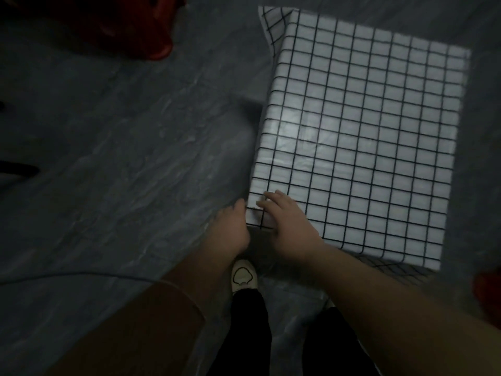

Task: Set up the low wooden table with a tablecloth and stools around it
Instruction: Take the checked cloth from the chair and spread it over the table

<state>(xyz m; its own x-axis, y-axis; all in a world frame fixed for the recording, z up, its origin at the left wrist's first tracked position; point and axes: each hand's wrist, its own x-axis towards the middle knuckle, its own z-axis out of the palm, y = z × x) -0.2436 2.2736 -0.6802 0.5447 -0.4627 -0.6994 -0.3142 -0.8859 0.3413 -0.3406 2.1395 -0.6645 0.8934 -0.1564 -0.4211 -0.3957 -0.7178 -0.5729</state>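
Grey floor (122, 131) around, right hand (290, 226) lay flat smoothing cloth (366, 131), left hand (231, 229) beside, grip unclear; red stool (151, 36) awaited placing.

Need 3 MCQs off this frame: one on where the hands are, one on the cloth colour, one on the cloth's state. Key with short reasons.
1. Where on the tablecloth are the left hand and right hand?
A. far right corner
B. near left corner
C. the middle

2. The tablecloth is:
A. plain red
B. white with a black grid
C. blue striped

3. The tablecloth is:
A. rolled up
B. folded into a small pile
C. spread out flat

Key:
1 B, both hands meet at that corner.
2 B, thin black lines cross a white ground.
3 C, it lies flat and its edges hang down.
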